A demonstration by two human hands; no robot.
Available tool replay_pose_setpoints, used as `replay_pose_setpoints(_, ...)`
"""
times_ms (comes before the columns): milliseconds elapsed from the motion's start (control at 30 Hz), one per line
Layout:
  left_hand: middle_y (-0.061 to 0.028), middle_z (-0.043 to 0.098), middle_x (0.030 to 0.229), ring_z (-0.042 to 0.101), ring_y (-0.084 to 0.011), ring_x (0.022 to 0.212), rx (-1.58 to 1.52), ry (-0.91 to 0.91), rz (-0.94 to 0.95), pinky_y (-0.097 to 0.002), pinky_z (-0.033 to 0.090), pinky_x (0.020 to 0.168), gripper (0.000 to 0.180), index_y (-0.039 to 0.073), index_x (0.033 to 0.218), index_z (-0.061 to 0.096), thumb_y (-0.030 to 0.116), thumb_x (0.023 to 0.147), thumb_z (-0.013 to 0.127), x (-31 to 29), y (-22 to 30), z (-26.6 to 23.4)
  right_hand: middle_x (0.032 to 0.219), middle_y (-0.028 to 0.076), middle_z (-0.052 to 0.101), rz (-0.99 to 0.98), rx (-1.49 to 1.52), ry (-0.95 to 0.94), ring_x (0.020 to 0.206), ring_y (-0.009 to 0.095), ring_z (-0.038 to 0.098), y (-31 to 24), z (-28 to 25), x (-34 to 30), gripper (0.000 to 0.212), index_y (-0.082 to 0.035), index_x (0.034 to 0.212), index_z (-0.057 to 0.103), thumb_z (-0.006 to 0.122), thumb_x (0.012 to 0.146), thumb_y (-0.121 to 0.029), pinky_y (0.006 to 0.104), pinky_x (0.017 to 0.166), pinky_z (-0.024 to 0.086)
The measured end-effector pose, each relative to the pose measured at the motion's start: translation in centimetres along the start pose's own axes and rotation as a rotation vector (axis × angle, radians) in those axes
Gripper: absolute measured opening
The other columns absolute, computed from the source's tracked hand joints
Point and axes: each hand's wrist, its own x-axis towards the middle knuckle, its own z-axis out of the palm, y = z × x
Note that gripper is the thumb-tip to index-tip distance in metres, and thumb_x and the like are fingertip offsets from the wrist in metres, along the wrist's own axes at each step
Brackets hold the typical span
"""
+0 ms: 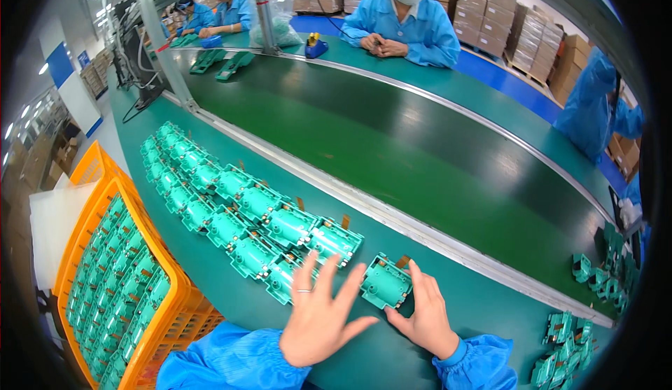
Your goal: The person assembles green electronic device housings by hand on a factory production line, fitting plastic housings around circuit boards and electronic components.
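The right hand (425,313) pinches a green part (386,284) by its right edge; the left hand (320,313), fingers spread, touches its left side. Judged step: lining it up with the row (231,208) beyond the left fingertips; next calls for a gentle leftward nudge.

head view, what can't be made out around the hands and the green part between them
- Green part: underside hidden against the table.
- Left hand: palm faces down, contact with the rows of parts unclear.
- Right hand: thumb side hidden behind the part.
- Orange crate: cut off by the lower-left rim.
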Motion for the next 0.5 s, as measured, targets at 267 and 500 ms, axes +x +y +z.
replay_pose_setpoints(267, -0.0258, 0.015, 0.131, 0.006, -0.0551, 0.118, 0.13, 0.001, -0.352, -0.0706, 0.019, 0.081, 0.07, 0.017, 0.124, 0.038, 0.037, 0.065, 0.068, -2.8, -5.6, -0.2, 0.111, 0.023, 0.044, -0.018, -0.025, -0.013, 0.1, 0.036, 0.045, -0.3, 1.2, 2.6, 0.072, 0.004, 0.122, 0.032, 0.067, 0.06, -0.009, 0.0385, 0.084, 0.038)
replay_pose_setpoints(500, -0.0249, 0.019, 0.131, 0.012, -0.0529, 0.118, 0.095, -0.022, -0.327, -0.0647, 0.023, 0.085, 0.071, 0.017, 0.125, 0.039, 0.045, 0.065, 0.066, -3.9, -6.7, 0.9, 0.11, 0.021, 0.043, -0.072, -0.057, -0.004, 0.099, 0.035, 0.045, -0.7, 1.9, 3.4, 0.063, 0.003, 0.116, 0.04, 0.063, 0.058, -0.005, 0.038, 0.081, 0.04)
